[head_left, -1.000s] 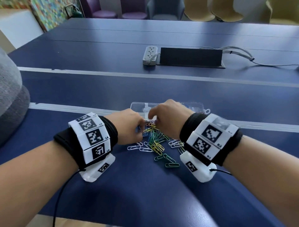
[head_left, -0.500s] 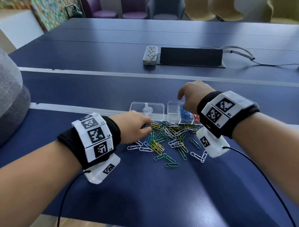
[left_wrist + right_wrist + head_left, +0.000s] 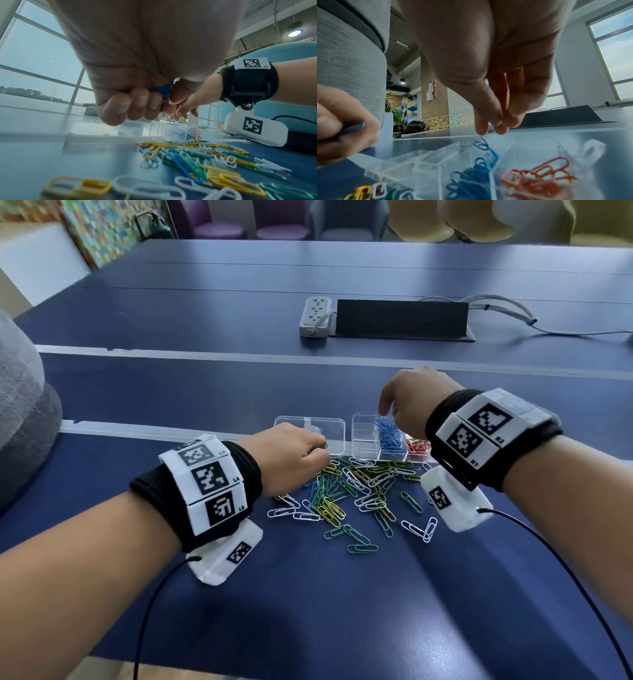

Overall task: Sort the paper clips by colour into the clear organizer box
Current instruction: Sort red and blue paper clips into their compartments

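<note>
Blue clips [image 3: 163,90] were pinched in left hand [image 3: 294,460]; right hand [image 3: 416,402] hung slack-fingered, holding nothing, over organizer box [image 3: 364,440].

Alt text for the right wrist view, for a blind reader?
The right hand hangs open above the blue clips in the clear organizer box, red clips alongside. At left, the left hand pinches a blue clip.
</note>
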